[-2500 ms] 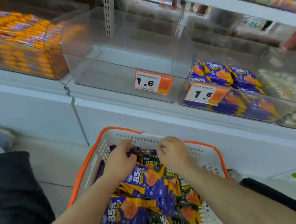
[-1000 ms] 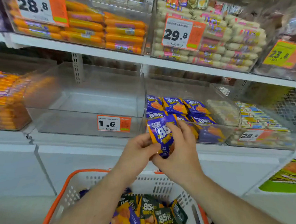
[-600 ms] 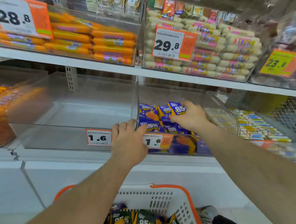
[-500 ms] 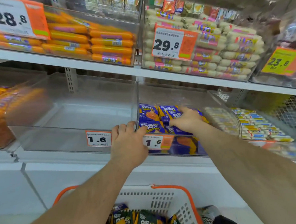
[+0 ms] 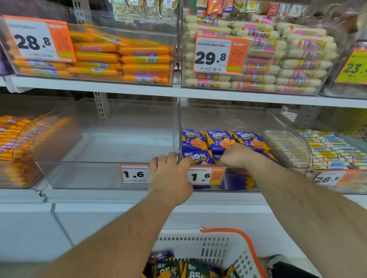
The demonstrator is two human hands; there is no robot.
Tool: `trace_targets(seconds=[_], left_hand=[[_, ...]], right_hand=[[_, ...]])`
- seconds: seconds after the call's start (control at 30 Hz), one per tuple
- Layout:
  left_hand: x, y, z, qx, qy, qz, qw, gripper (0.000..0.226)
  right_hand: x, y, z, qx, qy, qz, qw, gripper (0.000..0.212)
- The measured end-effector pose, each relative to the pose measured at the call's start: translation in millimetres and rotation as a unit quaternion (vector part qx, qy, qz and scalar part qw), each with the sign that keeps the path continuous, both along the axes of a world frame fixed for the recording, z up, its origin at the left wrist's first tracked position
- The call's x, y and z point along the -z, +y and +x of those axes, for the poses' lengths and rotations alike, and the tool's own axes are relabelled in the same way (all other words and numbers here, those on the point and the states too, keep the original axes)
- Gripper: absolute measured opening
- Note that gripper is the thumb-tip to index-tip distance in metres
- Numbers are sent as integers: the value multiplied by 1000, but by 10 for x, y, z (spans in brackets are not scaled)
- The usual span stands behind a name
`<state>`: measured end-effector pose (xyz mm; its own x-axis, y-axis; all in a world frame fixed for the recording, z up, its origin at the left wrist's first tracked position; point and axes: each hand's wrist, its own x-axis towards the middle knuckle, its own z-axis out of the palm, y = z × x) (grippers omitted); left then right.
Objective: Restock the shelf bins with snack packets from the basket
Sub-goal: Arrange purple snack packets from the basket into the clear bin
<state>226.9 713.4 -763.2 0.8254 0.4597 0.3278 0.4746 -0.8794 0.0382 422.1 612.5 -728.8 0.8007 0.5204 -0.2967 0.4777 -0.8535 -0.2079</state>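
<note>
Big stuff first: the shelf (image 5: 176, 92) runs across above your hands, w/ clear bins under it. The empty bin (image 5: 106, 147) sits just left of your left hand (image 5: 170, 180). The blue bin (image 5: 229, 179) is the one both hands are at.

Your left hand lies over the front rim where the two bins meet. Its fingers (image 5: 164, 160) hook over the edge, so it holds the rim and steadies it. It has no packet.

Your right hand (image 5: 236, 156) is inside the blue bin, down among the blue packets (image 5: 218, 139). Its fingers curl down into the pile. I can't tell if they pinch a packet or just push one flat; the tips are hidden.

The packets lie in rows just behind and beside your right hand, one (image 5: 198, 158) right between your two hands.

The basket (image 5: 226, 247) is well below both wrists, close to you. More packets (image 5: 194, 274) sit in it, blue and dark green.

How they'll handle, I think: light, soft, a bit puffy, and the wrap looks shiny so it may slip. They bend easy, prob. not breakable. Take one by the flat sealed edge, thumb on top, fingers under. Or grab a few as a stack and squeeze the sides gently. Lay them flat so rows don't slide.
</note>
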Motion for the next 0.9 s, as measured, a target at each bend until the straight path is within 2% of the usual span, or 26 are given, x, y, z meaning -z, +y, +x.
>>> trace_targets(seconds=[0.1, 0.17, 0.3, 0.5, 0.67, 0.77, 0.9], left_hand=[[-1, 10, 2, -2, -1, 2, 1000, 62], [0, 5, 2, -4, 1, 3, 1000, 62], [-17, 3, 9, -7, 16, 0, 1000, 63], [-31, 9, 3, -2, 29, -7, 1000, 70], [-53, 16, -8, 1, 59, -16, 998, 79], [-118, 37, -29, 20, 84, -43, 995, 87], [-189, 120, -226, 116, 102, -91, 984, 93]], right_hand=[[-2, -28, -41, 17, -23, 33, 999, 19], [-21, -50, -67, 20, -52, 24, 998, 20], [-33, -57, -98, 33, -53, 36, 997, 20], [-6, -38, -113, 53, -78, 69, 993, 36], [-112, -94, -277, 62, -112, 102, 987, 14], [-95, -148, -354, 47, -231, 181, 955, 13], [-7, -213, -495, -62, -424, 249, 868, 15]])
